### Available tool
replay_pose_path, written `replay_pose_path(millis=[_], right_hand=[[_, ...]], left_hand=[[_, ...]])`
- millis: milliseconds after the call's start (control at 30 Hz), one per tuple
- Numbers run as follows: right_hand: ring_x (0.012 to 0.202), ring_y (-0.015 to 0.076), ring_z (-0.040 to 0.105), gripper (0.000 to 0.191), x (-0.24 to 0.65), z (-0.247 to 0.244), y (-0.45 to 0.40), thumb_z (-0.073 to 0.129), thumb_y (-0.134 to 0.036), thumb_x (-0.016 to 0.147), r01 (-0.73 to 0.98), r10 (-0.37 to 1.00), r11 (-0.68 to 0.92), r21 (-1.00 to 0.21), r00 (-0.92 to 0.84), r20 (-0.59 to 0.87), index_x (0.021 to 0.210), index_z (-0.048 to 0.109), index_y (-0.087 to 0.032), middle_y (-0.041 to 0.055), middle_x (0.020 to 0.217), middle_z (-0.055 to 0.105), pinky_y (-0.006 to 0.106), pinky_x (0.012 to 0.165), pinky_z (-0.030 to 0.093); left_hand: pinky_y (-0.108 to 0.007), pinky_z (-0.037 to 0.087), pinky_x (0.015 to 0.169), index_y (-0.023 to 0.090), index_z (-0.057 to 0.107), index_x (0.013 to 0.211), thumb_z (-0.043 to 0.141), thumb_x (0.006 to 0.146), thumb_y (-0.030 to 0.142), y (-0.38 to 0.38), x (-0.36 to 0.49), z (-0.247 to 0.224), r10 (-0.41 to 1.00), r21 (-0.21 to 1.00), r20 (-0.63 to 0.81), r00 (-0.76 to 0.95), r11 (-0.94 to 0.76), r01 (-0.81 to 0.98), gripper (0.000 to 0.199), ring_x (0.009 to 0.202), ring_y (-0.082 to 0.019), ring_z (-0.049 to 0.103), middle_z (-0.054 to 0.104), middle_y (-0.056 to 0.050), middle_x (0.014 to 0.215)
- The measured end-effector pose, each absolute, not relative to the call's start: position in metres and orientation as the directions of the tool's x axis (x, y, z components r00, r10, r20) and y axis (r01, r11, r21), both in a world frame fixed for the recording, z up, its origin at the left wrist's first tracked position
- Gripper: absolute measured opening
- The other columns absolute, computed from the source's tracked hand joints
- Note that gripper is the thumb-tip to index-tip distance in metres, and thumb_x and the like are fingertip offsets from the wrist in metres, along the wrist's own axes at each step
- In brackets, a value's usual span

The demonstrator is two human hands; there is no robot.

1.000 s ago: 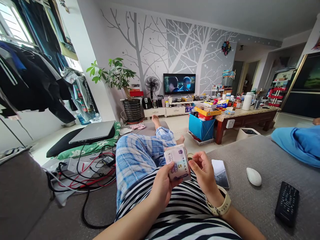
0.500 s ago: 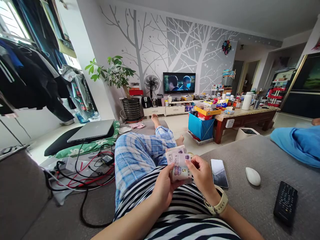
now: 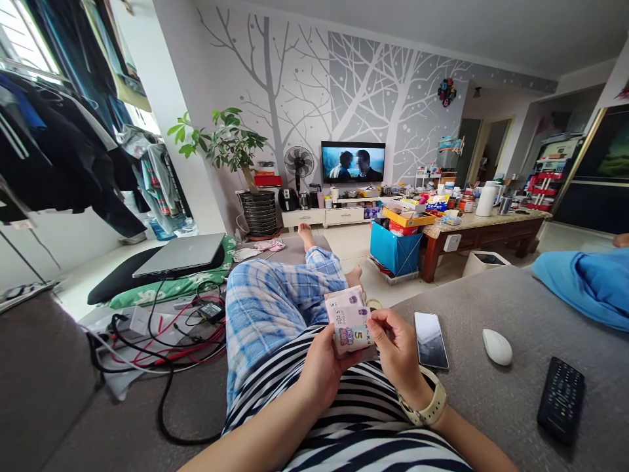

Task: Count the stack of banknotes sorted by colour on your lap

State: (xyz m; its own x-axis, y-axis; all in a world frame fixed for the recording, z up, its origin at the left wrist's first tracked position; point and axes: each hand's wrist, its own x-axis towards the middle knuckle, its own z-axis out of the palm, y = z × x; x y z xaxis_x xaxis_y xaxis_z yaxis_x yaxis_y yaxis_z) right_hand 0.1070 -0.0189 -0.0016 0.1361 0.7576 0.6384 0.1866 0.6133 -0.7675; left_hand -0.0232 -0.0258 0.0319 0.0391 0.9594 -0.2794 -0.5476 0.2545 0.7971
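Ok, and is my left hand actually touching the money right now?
Touching. The head view shows your left hand holding the banknotes, its thumb lying over their left edge.

And there's the 5, big and plain on the front banknote (image 3: 350, 326)! Up on the wall clock (image 3: 446, 92), a 6; key labels on the remote (image 3: 561, 398) are too small.
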Motion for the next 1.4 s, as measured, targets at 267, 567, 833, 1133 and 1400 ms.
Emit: replay_pose_path(millis=[267,567,833,1133,1400], right_hand=[[0.061,0.0141,0.056,0.019,0.108,-0.005,-0.018,0.056,-0.032,0.096,0.214,0.714,0.666,-0.715,0.094,0.694,0.084,0.064,-0.019,-0.0001,0.069,0.063,0.024,0.057,0.042],[0.059,0.0134,0.054,0.022,0.108,-0.004,-0.022,0.055,-0.033,0.098,0.188,0.712,0.679,-0.710,0.065,0.699,0.083,0.062,-0.019,-0.0007,0.067,0.061,0.024,0.056,0.040],[0.058,0.0134,0.052,0.023,0.108,-0.005,-0.021,0.056,-0.034,0.098,0.174,0.708,0.688,-0.705,0.057,0.704,0.082,0.061,-0.019,-0.0012,0.065,0.059,0.024,0.056,0.039],[0.053,0.0129,0.049,0.033,0.110,-0.004,-0.023,0.047,-0.038,0.101,-0.005,0.701,0.713,-0.702,0.048,0.712,0.078,0.062,-0.019,-0.0015,0.058,0.056,0.026,0.054,0.037],[0.053,0.0119,0.042,0.035,0.110,0.001,-0.010,0.064,-0.044,0.090,-0.025,0.783,0.586,-0.810,0.275,0.558,0.067,0.049,-0.021,-0.0048,0.059,0.045,0.024,0.052,0.035]], left_hand=[[-0.033,0.060,0.068,0.010,0.073,0.100,0.053,0.086,0.025,-0.024,-0.024,0.021,0.978,0.842,-0.185,0.101,0.210,-0.498,0.029,0.081,-0.023,0.071,0.077,-0.014,0.095],[-0.030,0.057,0.065,0.012,0.074,0.097,0.061,0.081,0.028,-0.020,-0.027,0.013,0.980,0.846,-0.165,0.108,0.197,-0.495,0.026,0.080,-0.021,0.069,0.076,-0.013,0.094],[-0.032,0.059,0.066,0.013,0.074,0.089,0.068,0.078,0.028,-0.019,-0.027,0.011,0.985,0.841,-0.126,0.120,0.170,-0.513,0.019,0.078,-0.021,0.069,0.076,-0.011,0.089],[-0.034,0.060,0.074,0.009,0.070,0.090,0.061,0.083,0.021,-0.021,-0.022,0.024,0.970,0.753,-0.221,0.096,0.233,-0.616,0.016,0.071,-0.021,0.071,0.077,-0.012,0.084],[-0.041,0.060,0.083,0.008,0.068,0.100,0.062,0.082,0.016,-0.026,-0.018,0.032,0.968,0.737,-0.218,0.124,0.247,-0.629,0.020,0.080,-0.027,0.075,0.078,-0.016,0.090]])
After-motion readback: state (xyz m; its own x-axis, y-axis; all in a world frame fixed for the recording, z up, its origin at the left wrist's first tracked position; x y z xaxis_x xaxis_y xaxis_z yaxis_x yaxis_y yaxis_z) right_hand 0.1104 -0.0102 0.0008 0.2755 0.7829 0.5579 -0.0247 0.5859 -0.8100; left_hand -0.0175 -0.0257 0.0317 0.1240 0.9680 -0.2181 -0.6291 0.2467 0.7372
